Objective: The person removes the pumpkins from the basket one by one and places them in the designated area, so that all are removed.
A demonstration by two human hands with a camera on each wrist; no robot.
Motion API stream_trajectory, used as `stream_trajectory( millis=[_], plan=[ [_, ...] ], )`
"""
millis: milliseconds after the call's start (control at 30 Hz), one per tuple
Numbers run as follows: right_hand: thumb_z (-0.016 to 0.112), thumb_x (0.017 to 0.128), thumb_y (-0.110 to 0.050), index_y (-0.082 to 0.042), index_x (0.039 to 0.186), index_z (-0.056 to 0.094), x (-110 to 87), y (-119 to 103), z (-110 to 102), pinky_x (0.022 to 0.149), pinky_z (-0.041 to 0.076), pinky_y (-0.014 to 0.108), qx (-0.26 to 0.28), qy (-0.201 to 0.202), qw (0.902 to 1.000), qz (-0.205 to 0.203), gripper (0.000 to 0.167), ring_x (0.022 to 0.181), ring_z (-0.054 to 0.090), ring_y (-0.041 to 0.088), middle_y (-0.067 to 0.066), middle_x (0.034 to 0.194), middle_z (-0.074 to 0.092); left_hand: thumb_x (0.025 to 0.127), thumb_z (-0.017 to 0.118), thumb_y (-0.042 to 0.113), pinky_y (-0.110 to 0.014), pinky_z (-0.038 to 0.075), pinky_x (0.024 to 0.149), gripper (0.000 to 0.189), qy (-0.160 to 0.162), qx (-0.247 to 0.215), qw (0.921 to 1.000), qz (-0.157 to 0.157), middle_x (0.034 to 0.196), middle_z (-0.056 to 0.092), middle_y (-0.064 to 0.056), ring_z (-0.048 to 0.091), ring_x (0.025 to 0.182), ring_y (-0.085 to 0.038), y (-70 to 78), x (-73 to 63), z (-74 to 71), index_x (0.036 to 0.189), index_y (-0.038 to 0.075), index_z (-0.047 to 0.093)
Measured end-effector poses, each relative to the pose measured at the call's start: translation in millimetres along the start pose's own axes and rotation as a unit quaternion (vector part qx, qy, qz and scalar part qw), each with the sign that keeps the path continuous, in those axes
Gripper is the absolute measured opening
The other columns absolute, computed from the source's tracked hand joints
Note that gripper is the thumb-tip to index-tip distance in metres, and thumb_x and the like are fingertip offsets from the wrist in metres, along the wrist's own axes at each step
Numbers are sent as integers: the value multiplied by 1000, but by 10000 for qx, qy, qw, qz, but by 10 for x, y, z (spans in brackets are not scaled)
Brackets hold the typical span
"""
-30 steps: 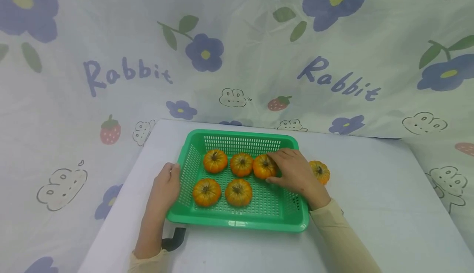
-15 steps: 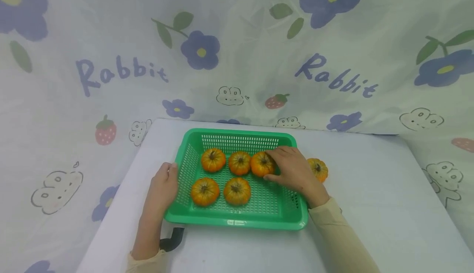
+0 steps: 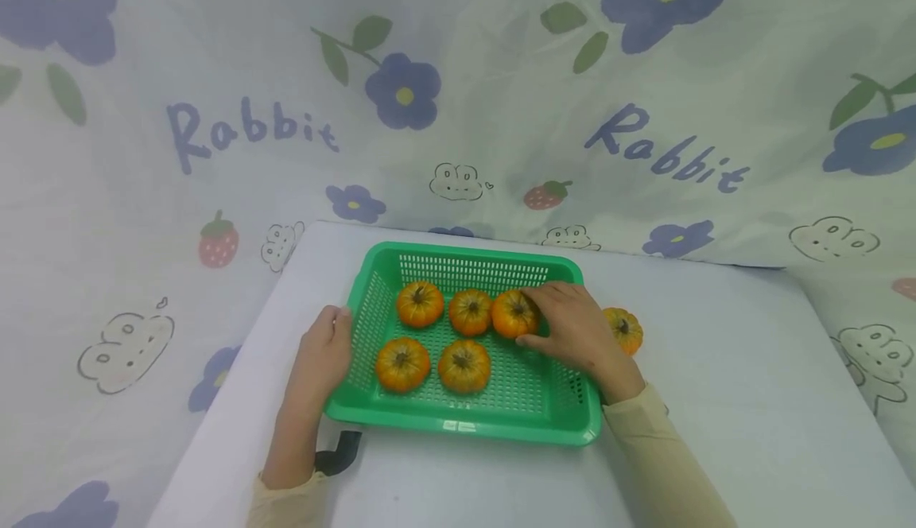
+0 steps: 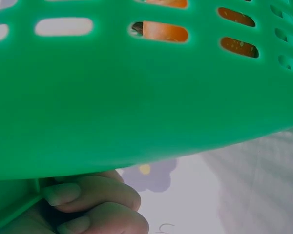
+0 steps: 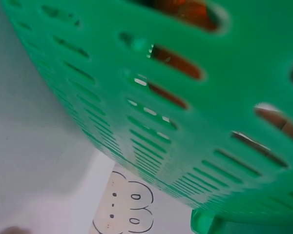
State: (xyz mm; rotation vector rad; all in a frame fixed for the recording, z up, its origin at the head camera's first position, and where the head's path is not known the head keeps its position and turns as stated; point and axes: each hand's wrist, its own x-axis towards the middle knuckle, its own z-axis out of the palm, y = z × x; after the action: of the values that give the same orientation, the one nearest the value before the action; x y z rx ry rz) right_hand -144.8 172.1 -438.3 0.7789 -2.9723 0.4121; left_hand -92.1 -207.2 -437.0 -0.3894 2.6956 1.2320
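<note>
A green slotted plastic basket (image 3: 515,432) sits on the white table, with several small orange pumpkins inside. My left hand (image 3: 324,357) grips its left rim; in the left wrist view the curled fingers (image 4: 105,200) show below the basket's edge. Over the right side reaches my right hand (image 3: 576,329), thumb and fingers around the back-right pumpkin (image 3: 514,315). That pumpkin is beside another pumpkin (image 3: 470,312) in the back row. Through the slots in the right wrist view, only bits of orange (image 5: 178,62) appear, and the basket wall hides most of the right hand.
Outside the basket, one more pumpkin (image 3: 624,331) lies to the right, partly behind my right wrist. A black curved object (image 3: 341,455) shows beside my left forearm. A patterned cloth (image 3: 458,99) hangs behind and at the sides of the table.
The head view shifts slightly. Both hands keep their places on the basket and the pumpkin, and the pumpkins have not visibly moved.
</note>
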Motion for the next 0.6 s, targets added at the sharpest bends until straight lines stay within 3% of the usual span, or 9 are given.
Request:
stream_trajectory(
  millis=[600],
  plan=[
    [87,83,-54,-9,147,57,-13,17,-2,111,40,52,348,186,9992,98,84,131,52,30,9,138,64,113,21,52,-38,48,68,59,19,7,10000,17,92,58,-13,55,77,-27,-3,-7,-1,131,4,50]
  ],
)
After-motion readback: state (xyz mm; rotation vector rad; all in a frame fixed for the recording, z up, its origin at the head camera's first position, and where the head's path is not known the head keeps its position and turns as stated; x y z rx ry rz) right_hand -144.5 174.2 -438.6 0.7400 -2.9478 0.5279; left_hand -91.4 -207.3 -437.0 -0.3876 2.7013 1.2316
